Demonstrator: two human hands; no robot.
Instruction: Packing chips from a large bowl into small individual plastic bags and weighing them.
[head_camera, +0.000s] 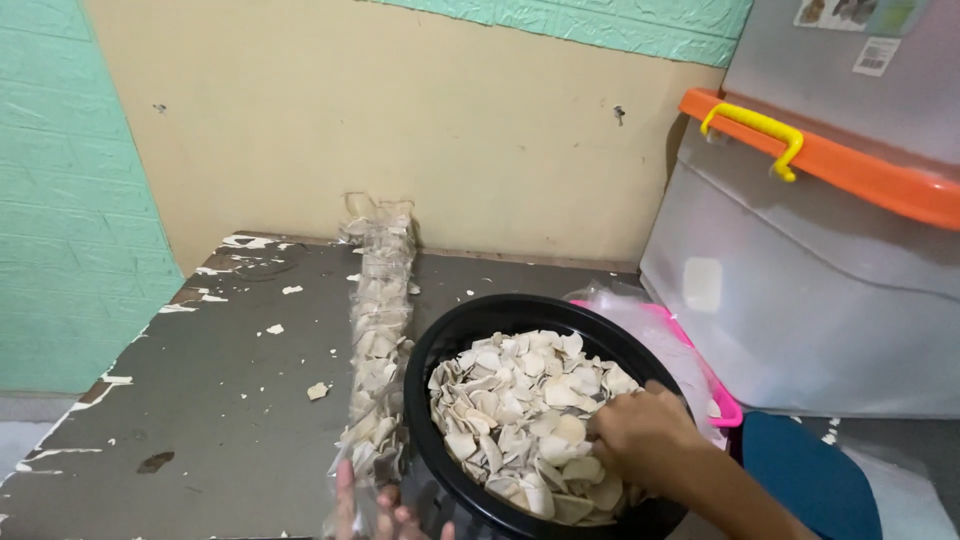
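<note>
A round black bowl (455, 335) full of pale, thin chips (515, 400) stands on the table near its front edge. My right hand (645, 435) is in the bowl, fingers closed around some chips at the right side. To the left of the bowl a long, narrow clear plastic bag (378, 330) filled with the same chips lies stretched toward the wall. My left hand (385, 518) shows only its fingertips at the bottom edge, gripping the near end of that bag.
The grey table (200, 380) has peeling paint and loose chip crumbs (317, 391). A big translucent storage box with an orange lid and yellow latch (800, 280) stands at right. A pink tray with plastic (690, 360) sits behind the bowl. A blue object (810, 475) lies bottom right.
</note>
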